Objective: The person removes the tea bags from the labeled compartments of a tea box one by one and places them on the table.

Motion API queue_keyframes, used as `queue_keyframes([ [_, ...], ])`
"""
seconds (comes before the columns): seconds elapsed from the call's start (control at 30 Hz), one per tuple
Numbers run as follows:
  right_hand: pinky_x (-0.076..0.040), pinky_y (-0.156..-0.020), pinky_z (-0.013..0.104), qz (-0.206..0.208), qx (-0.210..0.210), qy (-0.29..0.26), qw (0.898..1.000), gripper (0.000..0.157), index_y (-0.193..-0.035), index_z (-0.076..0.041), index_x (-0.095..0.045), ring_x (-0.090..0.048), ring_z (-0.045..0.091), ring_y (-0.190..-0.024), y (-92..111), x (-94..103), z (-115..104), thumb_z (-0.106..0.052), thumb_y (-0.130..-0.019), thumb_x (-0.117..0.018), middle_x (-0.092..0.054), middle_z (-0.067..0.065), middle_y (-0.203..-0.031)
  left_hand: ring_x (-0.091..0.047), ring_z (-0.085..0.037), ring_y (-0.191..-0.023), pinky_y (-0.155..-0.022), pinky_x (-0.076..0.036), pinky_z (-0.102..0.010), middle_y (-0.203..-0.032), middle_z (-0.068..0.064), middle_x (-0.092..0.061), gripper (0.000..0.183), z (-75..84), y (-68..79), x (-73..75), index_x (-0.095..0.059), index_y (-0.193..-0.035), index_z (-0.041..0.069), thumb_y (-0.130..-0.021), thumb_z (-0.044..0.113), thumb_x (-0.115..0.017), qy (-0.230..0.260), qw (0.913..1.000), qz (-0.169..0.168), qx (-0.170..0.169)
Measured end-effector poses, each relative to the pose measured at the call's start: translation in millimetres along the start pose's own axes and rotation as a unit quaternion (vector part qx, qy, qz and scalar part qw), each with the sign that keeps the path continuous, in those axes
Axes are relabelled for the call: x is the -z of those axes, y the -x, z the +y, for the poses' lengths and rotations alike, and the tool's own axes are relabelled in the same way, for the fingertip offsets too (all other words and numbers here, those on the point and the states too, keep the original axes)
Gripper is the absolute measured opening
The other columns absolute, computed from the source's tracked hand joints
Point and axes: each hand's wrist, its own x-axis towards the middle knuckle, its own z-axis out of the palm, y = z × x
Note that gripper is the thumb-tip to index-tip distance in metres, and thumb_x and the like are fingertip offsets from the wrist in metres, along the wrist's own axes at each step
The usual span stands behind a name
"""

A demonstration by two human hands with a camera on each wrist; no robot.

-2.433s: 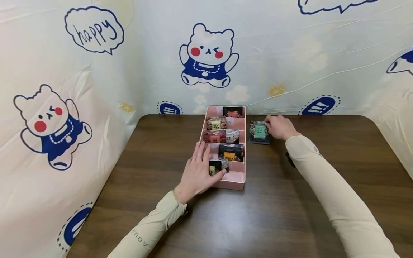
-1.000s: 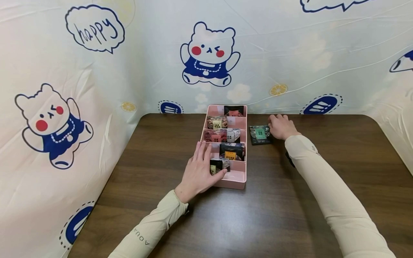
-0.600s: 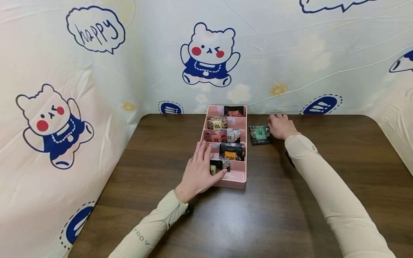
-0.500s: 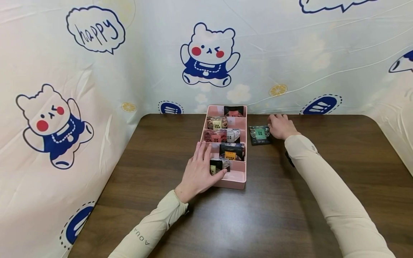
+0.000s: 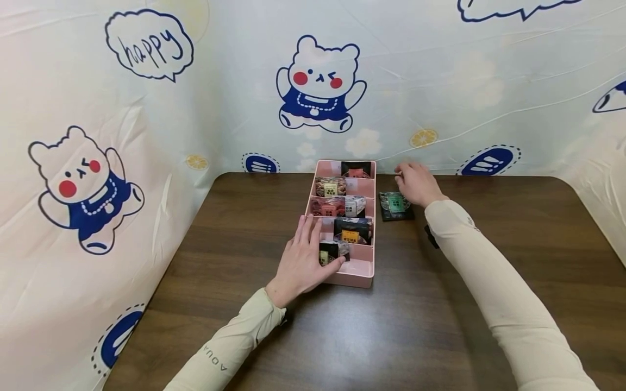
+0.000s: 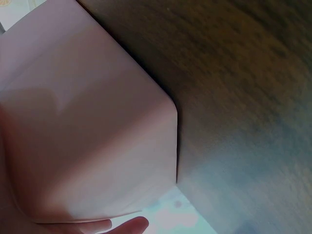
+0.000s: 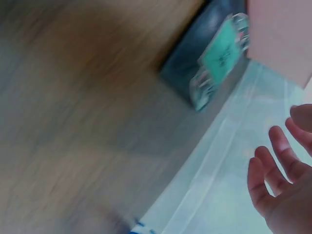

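A long pink divided box (image 5: 359, 281) stands on the table, with small printed sachets in its compartments. My left hand (image 5: 302, 263) rests on the box's left rim near its front end, fingers extended and thumb over a black sachet with a yellow-green label (image 5: 324, 256). In the left wrist view the box's pink outer wall (image 6: 97, 107) fills much of the picture. Right of the box lies a dark sachet with a green label (image 5: 398, 204). Raised just behind it is my right hand (image 5: 419, 184), holding nothing; its fingers (image 7: 280, 151) are spread and slightly bent in the right wrist view.
Other sachets in the box have an orange label (image 5: 350, 237), a red label (image 5: 329, 207), a white label (image 5: 353, 206) and a cream label (image 5: 330, 188). A patterned cloth (image 5: 235, 98) hangs behind the brown wooden table (image 5: 235, 239).
The green-labelled sachet has tipped down flat onto the table. My right hand has let go of it and moved up and slightly left. My left hand stays on the box.
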Motion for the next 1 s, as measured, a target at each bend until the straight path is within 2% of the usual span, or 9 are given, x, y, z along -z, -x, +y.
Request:
queue_keyframes([
  [0.13,-0.027,-0.110,0.054,0.016,0.019,-0.018,1.000,0.037,-0.133,-0.001,-0.051,-0.038,0.042,-0.129,-6,1.6,-16,-0.017,-0.101,-0.044,-0.047,0.024,-0.134,-0.016,-0.031,-0.150,-0.096,-0.046,-0.056,-0.159,-0.016,-0.022,0.100,0.6,-0.4,0.5,-0.026,-0.152,0.009,-0.081,0.076,-0.046,-0.001,1.0000,0.000,0.000],
  [0.33,-0.024,-0.112,0.051,0.010,0.038,0.021,0.999,0.038,-0.136,-0.003,-0.050,-0.037,0.039,-0.130,-16,2.9,-35,-0.018,-0.102,-0.043,-0.046,0.023,-0.136,-0.017,-0.031,-0.150,-0.095,-0.047,-0.056,-0.159,-0.016,-0.023,0.099,2.3,-0.8,-0.9,-0.026,-0.152,0.008,-0.082,0.075,-0.045,0.001,1.0000,0.001,-0.010],
  [0.5,-0.026,-0.111,0.054,-0.012,0.025,0.046,0.999,0.039,-0.137,-0.005,-0.049,-0.033,0.041,-0.134,-23,1.5,-47,-0.021,-0.102,-0.042,-0.043,0.022,-0.139,-0.015,-0.032,-0.150,-0.095,-0.046,-0.056,-0.159,-0.016,-0.022,0.099,2.2,-0.3,-1.8,-0.025,-0.153,0.009,-0.082,0.075,-0.045,0.003,0.9999,-0.005,-0.010],
  [0.67,-0.033,-0.103,0.060,-0.048,0.008,0.041,0.998,0.043,-0.144,-0.010,-0.042,-0.030,0.045,-0.131,-28,-2.4,-54,-0.020,-0.103,-0.039,-0.035,0.022,-0.144,-0.014,-0.031,-0.150,-0.096,-0.046,-0.056,-0.160,-0.015,-0.020,0.100,0.9,-0.2,-0.6,-0.024,-0.153,0.010,-0.081,0.076,-0.045,0.003,1.0000,-0.008,-0.003],
  [0.8,-0.038,-0.097,0.060,-0.053,0.003,0.033,0.998,0.045,-0.148,-0.013,-0.037,-0.031,0.045,-0.126,-31,-6.1,-57,-0.019,-0.103,-0.038,-0.032,0.024,-0.145,-0.016,-0.032,-0.150,-0.095,-0.046,-0.056,-0.160,-0.016,-0.022,0.099,0.0,-0.5,-0.3,-0.025,-0.153,0.010,-0.081,0.075,-0.046,0.004,1.0000,-0.003,-0.003],
  [1.0,-0.038,-0.095,0.059,-0.067,-0.011,0.023,0.997,0.048,-0.151,-0.016,-0.032,-0.030,0.045,-0.124,-34,-8.1,-62,-0.019,-0.103,-0.038,-0.027,0.026,-0.145,-0.016,-0.032,-0.149,-0.094,-0.047,-0.055,-0.159,-0.016,-0.023,0.098,-1.1,0.6,0.1,-0.026,-0.152,0.009,-0.081,0.075,-0.045,-0.001,1.0000,0.002,-0.006],
])
